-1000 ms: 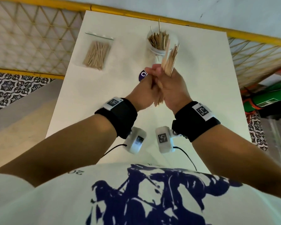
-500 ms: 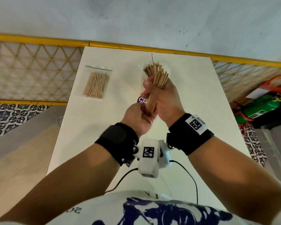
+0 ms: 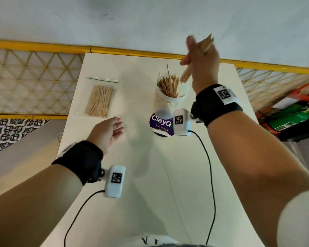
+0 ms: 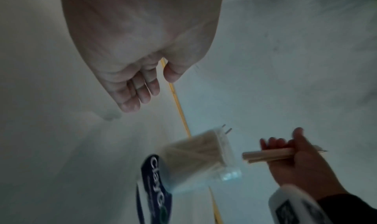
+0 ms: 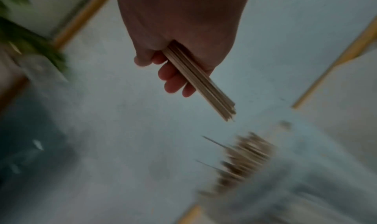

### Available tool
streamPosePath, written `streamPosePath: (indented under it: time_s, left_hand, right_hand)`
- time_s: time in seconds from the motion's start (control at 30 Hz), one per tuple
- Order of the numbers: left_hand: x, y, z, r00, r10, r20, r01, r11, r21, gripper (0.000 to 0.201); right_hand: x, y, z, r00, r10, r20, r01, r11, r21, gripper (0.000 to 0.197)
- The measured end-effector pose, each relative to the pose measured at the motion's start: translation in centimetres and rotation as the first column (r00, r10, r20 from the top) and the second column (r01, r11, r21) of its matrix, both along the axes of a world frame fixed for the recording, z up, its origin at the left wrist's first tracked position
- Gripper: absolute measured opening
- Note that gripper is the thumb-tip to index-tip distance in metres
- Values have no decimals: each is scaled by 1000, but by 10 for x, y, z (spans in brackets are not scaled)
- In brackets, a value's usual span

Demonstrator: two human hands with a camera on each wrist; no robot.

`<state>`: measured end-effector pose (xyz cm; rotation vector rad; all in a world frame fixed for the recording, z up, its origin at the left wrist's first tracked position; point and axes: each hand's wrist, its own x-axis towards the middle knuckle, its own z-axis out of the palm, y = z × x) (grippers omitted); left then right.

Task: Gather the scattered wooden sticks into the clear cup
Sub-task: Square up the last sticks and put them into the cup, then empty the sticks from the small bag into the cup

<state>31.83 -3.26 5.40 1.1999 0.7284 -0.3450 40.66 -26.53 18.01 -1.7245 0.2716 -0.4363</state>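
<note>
While the left hand (image 3: 108,131) hangs empty (fingers loose), the right hand (image 3: 202,63) grips sticks (image 5: 200,84).

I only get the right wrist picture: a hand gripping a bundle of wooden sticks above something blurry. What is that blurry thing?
Observer: A clear cup packed with wooden sticks, standing on the white table.
Operator: What is the other hand doing?
Observer: The left hand is relaxed and holds nothing.
Operator: Any sticks elsewhere?
Observer: Yes, a clear bag of sticks lies to the cup's left.
</note>
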Motion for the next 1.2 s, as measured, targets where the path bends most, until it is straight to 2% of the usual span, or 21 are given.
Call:
streamPosePath:
  time_s: [0.07,0.1,0.13,0.2,0.27,0.37,0.4,0.47,0.5,0.57,0.6,0.67,0.73,0.77,0.83,0.87,0.9,1.0,1.07,1.13,1.2]
  left_hand:
    - [13,17,-3,999,-31,40,25,991,135,18]
    - [20,25,-4,991,-110,71,90,966,243,14]
    - [27,33,-7,968,-239,78,190,897,399,15]
    - [44,43,-13,895,-446,18,302,637,709,31]
    - [59,46,-23,833,-553,9,298,462,835,39]
    - [75,54,-53,763,-637,-115,361,271,892,43]
    - [76,58,-66,742,-648,-174,389,205,898,52]
    - [68,60,-87,703,-660,-264,423,89,902,68]
    - [58,56,-92,694,-670,-265,407,61,911,71]
    - [31,46,-95,671,-709,-219,362,54,931,73]
    - [13,41,-93,650,-735,-194,339,51,939,74]
    - [-24,38,-92,569,-810,-143,290,35,956,75]
    - [-55,41,-91,451,-882,-133,260,-13,966,75]
    - [-66,45,-89,401,-904,-145,251,-44,967,75]
    - [-80,52,-84,345,-925,-160,212,-89,973,73]
    - [-82,55,-82,336,-929,-155,196,-92,976,71]
    - [-83,57,-80,348,-926,-145,196,-80,977,67]
    - [-76,58,-77,445,-889,-109,184,-28,982,46]
    - [-65,49,-73,482,-872,-90,149,-19,989,34]
    - [-55,30,-70,451,-891,-52,100,-7,995,31]
    - [-51,8,-70,382,-923,-36,87,-3,996,43]
  right_hand:
    - [9,-7,-29,990,27,-136,-43,993,-112,27]
    - [10,-12,-41,985,33,-171,-62,984,-166,23]
    - [10,-15,-50,983,26,-183,-65,975,-214,18]
    - [10,-21,-57,986,2,-169,-53,953,-298,7]
    - [12,-23,-55,986,9,-167,-81,900,-429,16]
    - [16,-17,-45,965,163,-203,-256,745,-617,35]
    - [18,-13,-41,942,229,-247,-336,669,-662,41]
    - [22,-5,-38,864,290,-412,-503,466,-728,49]
    - [22,-3,-39,835,277,-475,-549,367,-751,50]
    - [17,-3,-44,830,230,-508,-555,241,-796,49]
    - [12,-4,-47,838,211,-503,-543,230,-808,49]
    - [1,-8,-55,825,207,-526,-562,198,-803,50]
    - [-7,-11,-61,803,229,-550,-586,140,-798,50]
    - [-7,-11,-62,806,240,-542,-582,150,-799,51]
    - [-5,-9,-64,830,254,-496,-551,239,-800,53]
    - [-3,-7,-67,838,265,-477,-539,261,-801,55]
    - [-1,-5,-68,833,277,-478,-542,240,-805,58]
    - [2,0,-77,794,295,-532,-582,117,-805,58]
    - [3,0,-81,817,276,-507,-547,91,-832,57]
    - [3,0,-80,861,270,-432,-475,119,-872,59]
    - [4,3,-75,874,309,-374,-429,130,-894,62]
